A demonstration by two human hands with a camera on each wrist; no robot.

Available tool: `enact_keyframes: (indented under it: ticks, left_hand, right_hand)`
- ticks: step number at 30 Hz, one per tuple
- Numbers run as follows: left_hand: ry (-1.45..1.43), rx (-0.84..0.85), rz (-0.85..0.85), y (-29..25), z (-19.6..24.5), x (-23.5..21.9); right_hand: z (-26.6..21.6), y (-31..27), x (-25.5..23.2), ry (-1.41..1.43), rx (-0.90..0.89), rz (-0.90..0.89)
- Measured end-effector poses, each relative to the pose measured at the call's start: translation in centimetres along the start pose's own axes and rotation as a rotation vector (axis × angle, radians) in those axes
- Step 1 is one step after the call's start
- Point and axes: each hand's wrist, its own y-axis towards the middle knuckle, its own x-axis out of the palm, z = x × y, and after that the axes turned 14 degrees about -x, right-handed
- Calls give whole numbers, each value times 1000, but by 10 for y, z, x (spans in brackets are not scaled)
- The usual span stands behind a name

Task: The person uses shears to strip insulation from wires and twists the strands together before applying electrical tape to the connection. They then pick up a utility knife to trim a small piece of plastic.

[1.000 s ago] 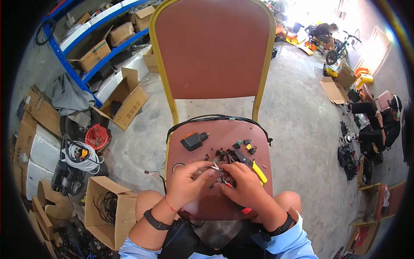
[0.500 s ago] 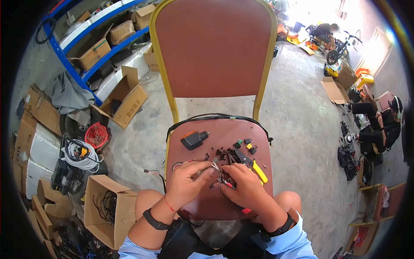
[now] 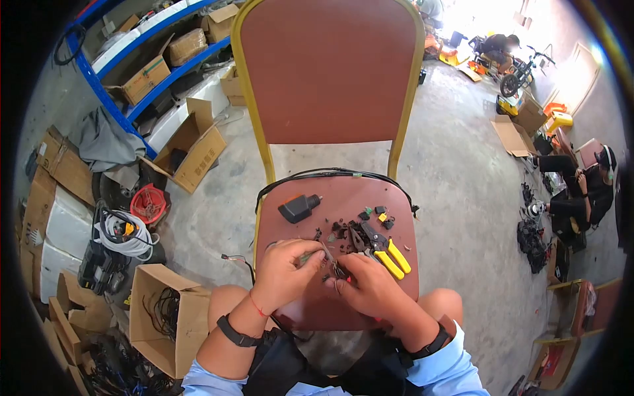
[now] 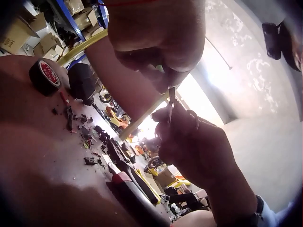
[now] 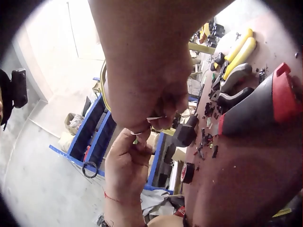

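Observation:
Both hands meet over the front of a red chair seat (image 3: 290, 310). My left hand (image 3: 284, 270) pinches thin wires between thumb and fingertips; a green bit (image 5: 136, 141) of them shows in the right wrist view. Fingertip to fingertip with it, my right hand (image 3: 370, 284) also pinches the thin wires (image 5: 155, 118), with a pale end sticking out. Most of the wires are hidden by the fingers. Just beyond the right hand lie yellow-handled pliers (image 3: 389, 257). A tool with red-and-black handles (image 5: 260, 104) lies on the seat below the hands.
On the seat are a black-and-orange block (image 3: 299, 208) with a stub, a tape roll (image 4: 45, 75), black scraps (image 3: 342, 231) and small connectors (image 3: 381, 214). Black cable (image 3: 323, 171) runs along the seat's rear edge. An open carton (image 3: 191, 330) stands left; a seated person (image 3: 588, 191) is at right.
Both hands have shifted slightly toward the body, and the left fingers have changed their hold on the wires. More of the yellow-handled pliers now shows beyond the right hand.

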Motion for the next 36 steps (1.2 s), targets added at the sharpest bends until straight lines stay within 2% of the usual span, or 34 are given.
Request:
enact_keyframes:
  ticks: [3, 6, 12, 15, 16, 18, 22, 25, 28, 32, 35, 36]
  left_hand:
    - [4, -67, -26, -1, 1, 0]
    - [-7, -225, -118, -1, -5, 0]
    - [-2, -261, -145, 1, -8, 4]
    - [-63, -187, -105, 5, -18, 14]
    - [-79, -219, -132, 5, -19, 14]
    - [-108, -277, -186, 8, -16, 14]
    - [-136, -276, -164, 10, -28, 20]
    - [-227, -310, -154, 10, -28, 21]
    - [-261, -323, -171, 7, -30, 24]
    - [-269, -287, -160, -4, -28, 21]
    - [-293, -290, -152, -10, -32, 17]
    - [-302, -295, -152, -11, -33, 16]
  right_hand:
    - [-1, 1, 2, 61, 48, -14]
    - [-2, -3, 6, 127, 135, -64]
    - [-2, -5, 13, 213, 222, -38]
    - [0, -3, 11, 229, 281, -21]
    - [1, -3, 11, 238, 303, -11]
    - [8, -4, 12, 241, 305, -21]
    - [17, -9, 14, 258, 256, -68]
    - [26, -10, 15, 495, 457, -1]
    - [31, -10, 6, 618, 463, 94]
    - [31, -16, 6, 868, 447, 331]
    - [41, -23, 7, 979, 316, 422]
    - [31, -22, 1, 951, 343, 452]
